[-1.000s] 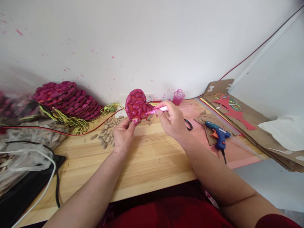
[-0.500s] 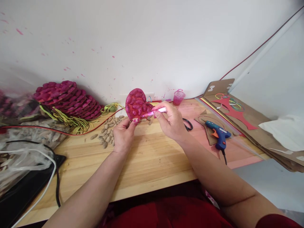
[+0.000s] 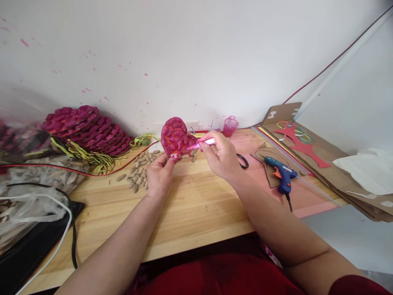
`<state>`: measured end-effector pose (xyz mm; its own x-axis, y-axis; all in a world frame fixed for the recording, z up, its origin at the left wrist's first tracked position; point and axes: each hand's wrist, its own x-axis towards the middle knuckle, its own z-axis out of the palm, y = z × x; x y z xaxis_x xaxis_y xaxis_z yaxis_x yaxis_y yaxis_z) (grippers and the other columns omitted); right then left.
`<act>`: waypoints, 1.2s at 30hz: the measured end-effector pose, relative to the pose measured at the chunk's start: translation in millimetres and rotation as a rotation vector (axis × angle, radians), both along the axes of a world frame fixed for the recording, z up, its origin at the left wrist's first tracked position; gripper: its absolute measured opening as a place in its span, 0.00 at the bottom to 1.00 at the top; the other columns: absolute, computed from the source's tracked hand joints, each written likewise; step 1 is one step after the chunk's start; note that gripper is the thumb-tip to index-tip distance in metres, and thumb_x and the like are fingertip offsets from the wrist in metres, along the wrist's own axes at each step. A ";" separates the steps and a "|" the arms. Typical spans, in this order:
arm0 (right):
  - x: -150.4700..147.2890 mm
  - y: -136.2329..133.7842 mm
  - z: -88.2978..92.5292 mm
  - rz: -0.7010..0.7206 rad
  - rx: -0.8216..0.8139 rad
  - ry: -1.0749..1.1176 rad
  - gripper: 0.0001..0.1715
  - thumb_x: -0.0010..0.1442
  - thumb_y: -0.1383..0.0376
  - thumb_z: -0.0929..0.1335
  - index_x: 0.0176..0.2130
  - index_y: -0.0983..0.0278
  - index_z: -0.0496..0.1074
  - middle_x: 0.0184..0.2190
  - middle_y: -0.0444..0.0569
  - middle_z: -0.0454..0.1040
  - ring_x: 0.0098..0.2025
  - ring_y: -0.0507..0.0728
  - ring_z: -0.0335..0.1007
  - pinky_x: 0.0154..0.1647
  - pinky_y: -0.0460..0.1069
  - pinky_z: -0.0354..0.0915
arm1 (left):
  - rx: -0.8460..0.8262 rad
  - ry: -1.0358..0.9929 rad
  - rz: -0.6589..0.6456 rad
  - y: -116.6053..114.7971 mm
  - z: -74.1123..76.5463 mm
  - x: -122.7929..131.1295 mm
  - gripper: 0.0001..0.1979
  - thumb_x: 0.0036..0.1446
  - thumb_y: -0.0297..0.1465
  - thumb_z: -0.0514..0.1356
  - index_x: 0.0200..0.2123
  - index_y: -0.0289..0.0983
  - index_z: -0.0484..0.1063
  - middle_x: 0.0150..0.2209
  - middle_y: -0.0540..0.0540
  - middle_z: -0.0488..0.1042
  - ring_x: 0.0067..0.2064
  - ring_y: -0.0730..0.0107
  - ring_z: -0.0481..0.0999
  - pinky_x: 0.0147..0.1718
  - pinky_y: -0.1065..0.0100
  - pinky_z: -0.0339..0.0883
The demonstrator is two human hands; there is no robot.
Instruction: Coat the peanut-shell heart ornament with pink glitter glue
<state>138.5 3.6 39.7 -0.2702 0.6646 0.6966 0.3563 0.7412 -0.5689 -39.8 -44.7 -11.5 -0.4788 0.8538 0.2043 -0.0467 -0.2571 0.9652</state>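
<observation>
My left hand (image 3: 160, 174) pinches the lower edge of a magenta-painted craft piece (image 3: 173, 134), a rounded cutout covered with bumpy peanut shells. The piece stands tilted up above the table, with part of its right side behind my other hand. My right hand (image 3: 221, 159) is closed around the white handle of a paintbrush (image 3: 209, 141). The pink-stained brush end points left and touches or nearly touches the lower right of the piece. Loose unpainted peanuts (image 3: 139, 174) lie beside my left hand. A plastic cup of pink paint (image 3: 230, 126) stands behind my right hand.
Stacked magenta peanut pieces (image 3: 92, 130) with yellow-green strings (image 3: 89, 155) stand at left, near plastic bags (image 3: 33, 205) and cables. A blue glue gun (image 3: 284, 176), a black ring (image 3: 243, 161) and cardboard (image 3: 322, 180) with red cutouts are at right. A paint-spattered wall rises behind.
The craft piece has tipped slightly and its top sits a little lower and further left. The brush tip has shifted slightly right along the piece. Both hands keep their holds.
</observation>
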 end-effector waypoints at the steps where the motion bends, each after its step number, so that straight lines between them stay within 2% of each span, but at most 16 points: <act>1: 0.4 0.4 0.0 -0.026 0.007 0.001 0.05 0.68 0.61 0.67 0.40 0.60 0.73 0.35 0.47 0.79 0.39 0.57 0.74 0.42 0.53 0.65 | -0.004 -0.011 0.001 0.2 -0.1 0.0 0.16 0.49 0.42 0.72 0.37 0.38 0.84 0.31 0.48 0.82 0.41 0.61 0.79 0.42 0.63 0.72; 3: 0.9 0.7 -0.1 -0.038 0.007 0.019 0.06 0.68 0.60 0.67 0.40 0.59 0.73 0.36 0.48 0.80 0.40 0.58 0.74 0.42 0.53 0.65 | -0.006 -0.026 0.005 0.7 -0.2 0.0 0.16 0.49 0.42 0.72 0.36 0.38 0.84 0.30 0.47 0.81 0.40 0.61 0.79 0.41 0.64 0.72; 7: 1.0 0.4 -0.8 0.035 -0.001 0.024 0.06 0.69 0.60 0.67 0.41 0.59 0.72 0.37 0.47 0.80 0.41 0.58 0.74 0.44 0.54 0.66 | -0.018 -0.070 -0.006 1.6 1.9 0.9 0.15 0.46 0.42 0.72 0.33 0.38 0.83 0.30 0.47 0.81 0.40 0.61 0.79 0.40 0.64 0.72; 12: 1.1 0.8 -1.1 -0.044 0.036 0.023 0.05 0.68 0.61 0.67 0.40 0.59 0.73 0.37 0.48 0.80 0.41 0.58 0.74 0.46 0.56 0.65 | -0.014 -0.157 -0.025 1.7 5.2 3.2 0.15 0.43 0.42 0.74 0.30 0.37 0.82 0.30 0.46 0.81 0.39 0.63 0.78 0.40 0.64 0.73; 16: -0.4 0.6 -2.1 0.042 0.037 0.035 0.06 0.69 0.60 0.67 0.41 0.59 0.73 0.38 0.48 0.80 0.43 0.58 0.74 0.48 0.55 0.66 | -0.010 -0.161 -0.038 1.1 4.9 3.6 0.15 0.43 0.40 0.74 0.32 0.37 0.83 0.33 0.46 0.83 0.39 0.63 0.78 0.40 0.64 0.73; 18: -0.8 0.5 -2.6 0.032 0.069 0.006 0.05 0.68 0.61 0.67 0.40 0.59 0.73 0.38 0.48 0.80 0.43 0.59 0.74 0.47 0.56 0.66 | -0.011 -0.160 -0.034 1.1 4.2 3.3 0.14 0.44 0.40 0.74 0.32 0.37 0.83 0.33 0.46 0.83 0.39 0.64 0.78 0.40 0.64 0.72; 21: -0.8 0.2 -2.5 -0.021 0.067 0.001 0.05 0.68 0.61 0.67 0.40 0.59 0.73 0.37 0.49 0.80 0.41 0.59 0.73 0.45 0.56 0.65 | -0.012 -0.150 -0.023 1.4 3.0 2.7 0.14 0.44 0.40 0.74 0.33 0.37 0.83 0.33 0.46 0.83 0.39 0.64 0.78 0.41 0.64 0.73; 26: -2.1 -1.5 -1.7 0.028 0.091 -0.009 0.06 0.69 0.60 0.66 0.40 0.59 0.72 0.38 0.47 0.81 0.42 0.58 0.75 0.46 0.55 0.64 | -0.006 -0.068 -0.022 0.8 1.4 2.2 0.14 0.47 0.40 0.72 0.35 0.38 0.84 0.34 0.46 0.83 0.41 0.62 0.79 0.43 0.63 0.73; 29: -2.4 -2.4 -1.1 -0.003 0.128 -0.040 0.05 0.68 0.62 0.67 0.39 0.59 0.73 0.37 0.47 0.81 0.42 0.59 0.75 0.46 0.56 0.63 | 0.008 -0.045 -0.020 0.7 0.0 1.6 0.14 0.49 0.40 0.71 0.36 0.38 0.84 0.36 0.46 0.84 0.42 0.62 0.79 0.46 0.63 0.72; 36: -3.0 -3.8 -0.9 0.008 0.068 -0.017 0.06 0.69 0.60 0.66 0.41 0.58 0.72 0.38 0.47 0.82 0.41 0.58 0.76 0.46 0.55 0.64 | 0.021 0.035 -0.018 1.8 -5.5 -1.7 0.16 0.53 0.41 0.70 0.40 0.38 0.85 0.42 0.45 0.85 0.45 0.61 0.80 0.50 0.62 0.71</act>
<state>135.5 -0.2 38.8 -0.2875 0.6134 0.7356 0.3597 0.7809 -0.5106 -41.5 -42.9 -17.0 -0.4555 0.8578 0.2382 -0.0181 -0.2765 0.9609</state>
